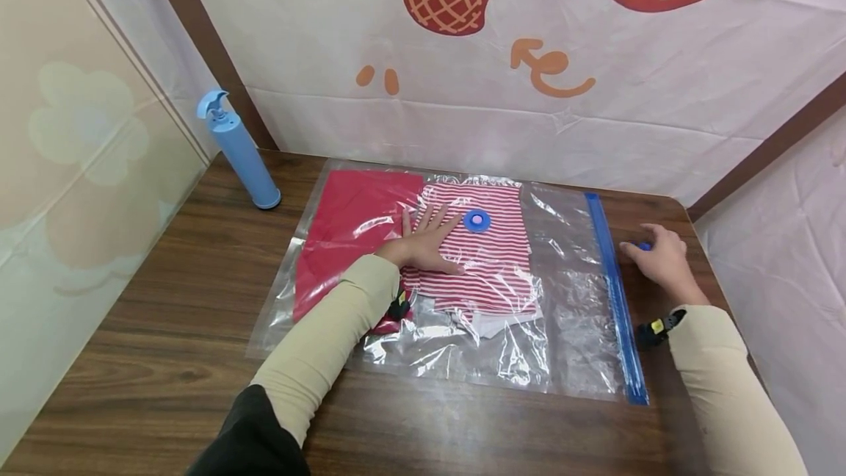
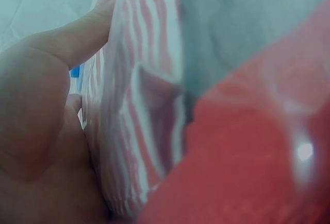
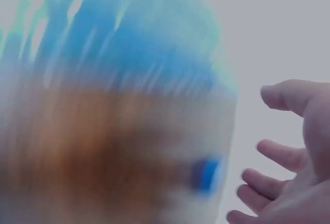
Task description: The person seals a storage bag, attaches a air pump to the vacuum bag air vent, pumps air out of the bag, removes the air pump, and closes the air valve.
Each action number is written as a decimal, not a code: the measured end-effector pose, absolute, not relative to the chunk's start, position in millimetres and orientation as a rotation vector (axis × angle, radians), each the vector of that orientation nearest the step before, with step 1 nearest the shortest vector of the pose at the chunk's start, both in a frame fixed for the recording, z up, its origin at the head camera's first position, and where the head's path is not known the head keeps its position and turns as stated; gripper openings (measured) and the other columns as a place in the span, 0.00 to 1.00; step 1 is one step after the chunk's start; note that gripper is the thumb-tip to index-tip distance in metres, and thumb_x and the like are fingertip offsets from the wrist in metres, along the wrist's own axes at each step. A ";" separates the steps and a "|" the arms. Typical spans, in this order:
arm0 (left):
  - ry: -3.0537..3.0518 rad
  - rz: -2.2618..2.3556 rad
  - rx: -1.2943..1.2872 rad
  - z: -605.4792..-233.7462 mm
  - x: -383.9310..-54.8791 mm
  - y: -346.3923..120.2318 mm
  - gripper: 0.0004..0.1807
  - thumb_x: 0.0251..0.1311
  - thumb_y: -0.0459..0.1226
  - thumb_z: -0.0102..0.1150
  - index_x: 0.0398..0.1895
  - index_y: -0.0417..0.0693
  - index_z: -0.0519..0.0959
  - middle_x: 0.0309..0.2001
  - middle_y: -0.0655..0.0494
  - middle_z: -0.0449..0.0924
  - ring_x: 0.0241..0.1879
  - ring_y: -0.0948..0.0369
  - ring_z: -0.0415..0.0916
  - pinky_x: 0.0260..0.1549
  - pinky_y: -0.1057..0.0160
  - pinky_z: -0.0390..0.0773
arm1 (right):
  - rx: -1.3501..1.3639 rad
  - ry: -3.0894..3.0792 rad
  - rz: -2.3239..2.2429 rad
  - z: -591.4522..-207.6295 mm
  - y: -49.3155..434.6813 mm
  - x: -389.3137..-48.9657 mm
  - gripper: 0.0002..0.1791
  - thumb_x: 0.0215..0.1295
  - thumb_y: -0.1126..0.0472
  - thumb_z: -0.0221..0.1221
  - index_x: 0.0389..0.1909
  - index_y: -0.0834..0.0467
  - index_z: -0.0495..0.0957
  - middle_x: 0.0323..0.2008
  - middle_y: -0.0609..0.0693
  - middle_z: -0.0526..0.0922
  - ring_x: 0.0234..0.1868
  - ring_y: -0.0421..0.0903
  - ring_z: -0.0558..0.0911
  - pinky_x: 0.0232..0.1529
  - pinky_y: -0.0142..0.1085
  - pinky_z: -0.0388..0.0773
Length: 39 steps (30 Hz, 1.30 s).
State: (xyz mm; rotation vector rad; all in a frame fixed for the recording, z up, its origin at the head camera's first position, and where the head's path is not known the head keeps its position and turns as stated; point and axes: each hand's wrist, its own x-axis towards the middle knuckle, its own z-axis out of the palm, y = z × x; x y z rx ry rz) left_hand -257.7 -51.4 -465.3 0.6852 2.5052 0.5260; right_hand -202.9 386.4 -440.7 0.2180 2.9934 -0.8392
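A clear plastic storage bag (image 1: 575, 300) lies flat on the wooden table, with a red folded cloth (image 1: 360, 219) and a red-and-white striped garment (image 1: 489, 285) inside. Its blue zip strip (image 1: 615, 292) runs down the right side, and a round blue valve (image 1: 477, 220) sits over the stripes. My left hand (image 1: 426, 244) rests on the bag with fingers spread, left of the valve. Beyond the zip strip, my right hand (image 1: 664, 259) hovers by a small blue piece (image 3: 209, 175) on the table. Its fingers are loosely bent and apart from that piece in the right wrist view.
A light-blue hand pump (image 1: 243, 156) stands at the table's back left corner. Printed fabric (image 1: 436, 123) hangs along the back edge, with more fabric at both sides. Bare wood (image 1: 165, 358) shows at the front left.
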 end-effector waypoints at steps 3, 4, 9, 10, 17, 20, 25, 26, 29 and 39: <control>2.503 0.536 0.684 -465.2 -257.4 -52.2 0.63 0.54 0.68 0.62 0.83 0.64 0.34 0.82 0.52 0.19 0.78 0.48 0.11 0.64 0.33 0.09 | -0.052 2.960 -0.787 -428.6 353.8 -205.4 0.36 0.74 0.55 0.59 0.70 0.76 0.61 0.66 0.79 0.63 0.68 0.78 0.57 0.65 0.71 0.54; 2.503 0.538 0.683 -465.5 -257.4 -52.4 0.63 0.54 0.68 0.62 0.83 0.64 0.34 0.82 0.52 0.19 0.78 0.48 0.11 0.64 0.33 0.09 | -0.134 2.937 -0.774 -425.4 342.0 -205.4 0.36 0.73 0.54 0.60 0.69 0.76 0.61 0.66 0.79 0.63 0.68 0.78 0.57 0.65 0.71 0.55; 2.497 0.558 0.691 -465.5 -257.1 -51.6 0.63 0.54 0.67 0.63 0.83 0.64 0.35 0.82 0.52 0.19 0.78 0.48 0.11 0.64 0.33 0.09 | -0.437 2.830 -0.685 -418.4 284.8 -198.0 0.41 0.70 0.52 0.65 0.71 0.74 0.60 0.68 0.76 0.63 0.70 0.75 0.60 0.67 0.68 0.59; 2.498 0.554 0.692 -465.7 -257.0 -51.5 0.63 0.54 0.67 0.63 0.83 0.64 0.35 0.82 0.52 0.19 0.78 0.48 0.12 0.64 0.33 0.09 | -0.482 2.819 -0.663 -419.1 274.9 -196.4 0.42 0.68 0.52 0.66 0.71 0.74 0.61 0.69 0.76 0.63 0.70 0.74 0.60 0.67 0.68 0.59; 2.529 0.505 0.698 -464.7 -255.9 -49.9 0.64 0.53 0.69 0.62 0.83 0.64 0.33 0.82 0.52 0.21 0.78 0.47 0.14 0.65 0.32 0.11 | -0.638 2.728 -0.590 -430.7 230.0 -187.5 0.54 0.60 0.49 0.72 0.76 0.72 0.54 0.75 0.73 0.54 0.75 0.71 0.55 0.73 0.63 0.54; 2.540 0.495 0.703 -463.5 -255.2 -49.4 0.64 0.53 0.70 0.61 0.83 0.64 0.33 0.82 0.51 0.21 0.79 0.47 0.15 0.65 0.31 0.12 | -0.643 2.702 -0.542 -436.5 222.2 -185.6 0.57 0.60 0.47 0.72 0.76 0.73 0.51 0.76 0.74 0.50 0.76 0.71 0.51 0.74 0.62 0.52; 2.541 0.509 0.710 -462.8 -255.5 -50.3 0.64 0.54 0.68 0.62 0.83 0.63 0.34 0.82 0.51 0.21 0.79 0.46 0.15 0.65 0.32 0.12 | -0.646 2.719 -0.452 -441.8 216.2 -184.2 0.57 0.60 0.44 0.72 0.76 0.73 0.52 0.76 0.75 0.50 0.76 0.72 0.52 0.73 0.62 0.54; 2.540 0.511 0.710 -462.6 -255.5 -50.6 0.63 0.54 0.68 0.62 0.83 0.63 0.34 0.82 0.50 0.21 0.79 0.46 0.15 0.65 0.32 0.12 | -0.642 2.721 -0.448 -442.0 215.9 -184.3 0.58 0.60 0.44 0.72 0.76 0.73 0.52 0.76 0.75 0.50 0.76 0.72 0.52 0.73 0.62 0.54; 2.546 0.528 0.699 -463.2 -256.4 -51.4 0.63 0.55 0.67 0.63 0.84 0.63 0.36 0.82 0.50 0.22 0.79 0.46 0.15 0.65 0.33 0.11 | -0.632 2.715 -0.442 -442.2 215.6 -185.5 0.58 0.60 0.44 0.71 0.76 0.73 0.51 0.76 0.74 0.48 0.76 0.71 0.51 0.74 0.61 0.53; 2.617 0.577 0.682 -465.8 -254.0 -47.9 0.62 0.51 0.67 0.67 0.84 0.62 0.44 0.83 0.51 0.30 0.80 0.48 0.21 0.67 0.32 0.15 | -0.618 2.679 -0.378 -442.1 216.1 -185.8 0.58 0.63 0.43 0.69 0.77 0.73 0.48 0.77 0.75 0.45 0.77 0.71 0.49 0.74 0.62 0.51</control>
